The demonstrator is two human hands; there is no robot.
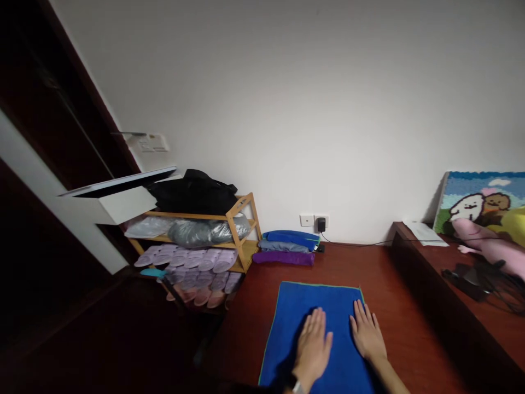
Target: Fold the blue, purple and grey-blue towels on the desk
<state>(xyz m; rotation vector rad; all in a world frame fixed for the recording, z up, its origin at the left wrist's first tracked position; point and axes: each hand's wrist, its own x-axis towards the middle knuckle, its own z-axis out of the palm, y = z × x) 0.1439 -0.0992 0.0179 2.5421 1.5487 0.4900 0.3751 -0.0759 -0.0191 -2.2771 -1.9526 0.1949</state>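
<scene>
A blue towel (293, 312) with a thin green edge lies spread flat on the reddish-brown wooden tabletop (348, 265). My left hand (315, 343) is over the middle of the towel, fingers stretched out and thumb apart, holding nothing. On the towel's right edge rests my right hand (368, 331), flat with its fingers extended. The near end of the towel runs out of the bottom of the view, partly behind my forearms.
Folded cloths in blue, grey and purple (284, 258) are stacked against the wall. To the left stands a wooden rack (241, 235) with lilac slippers and a black bag. A raised ledge on the right holds a pink plush toy (488, 243), paper and cables. A black plug (321, 224) sits in the wall socket.
</scene>
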